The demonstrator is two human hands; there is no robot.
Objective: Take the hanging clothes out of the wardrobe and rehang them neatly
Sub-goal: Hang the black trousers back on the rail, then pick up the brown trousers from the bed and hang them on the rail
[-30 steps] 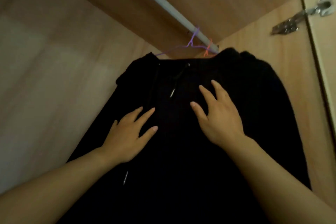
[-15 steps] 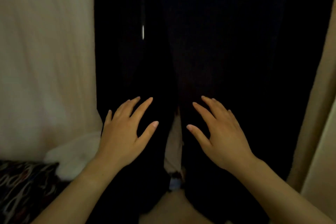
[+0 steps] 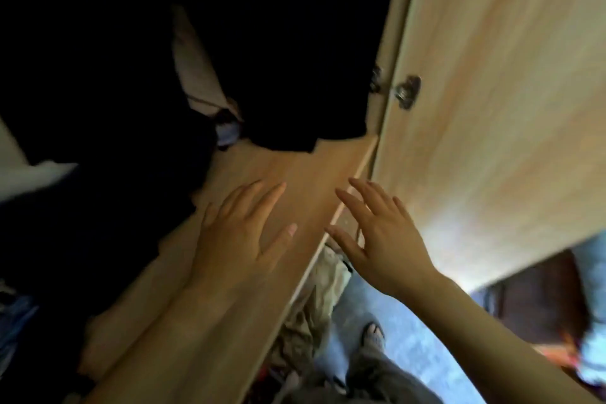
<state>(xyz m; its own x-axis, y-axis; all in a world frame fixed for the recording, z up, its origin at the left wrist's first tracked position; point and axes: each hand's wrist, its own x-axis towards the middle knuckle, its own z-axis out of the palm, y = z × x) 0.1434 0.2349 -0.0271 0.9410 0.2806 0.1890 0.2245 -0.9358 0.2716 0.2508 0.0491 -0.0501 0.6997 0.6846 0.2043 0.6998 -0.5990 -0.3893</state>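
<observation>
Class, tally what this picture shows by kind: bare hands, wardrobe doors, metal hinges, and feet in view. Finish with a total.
hands: 2 (left hand, right hand)
wardrobe door: 1
metal hinge: 1
foot: 1
total: 5

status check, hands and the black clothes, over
Left hand open, empty; right hand open, empty. Black garment hangs above wardrobe floor, neither hand on it. Wardrobe door open beside right hand.
</observation>
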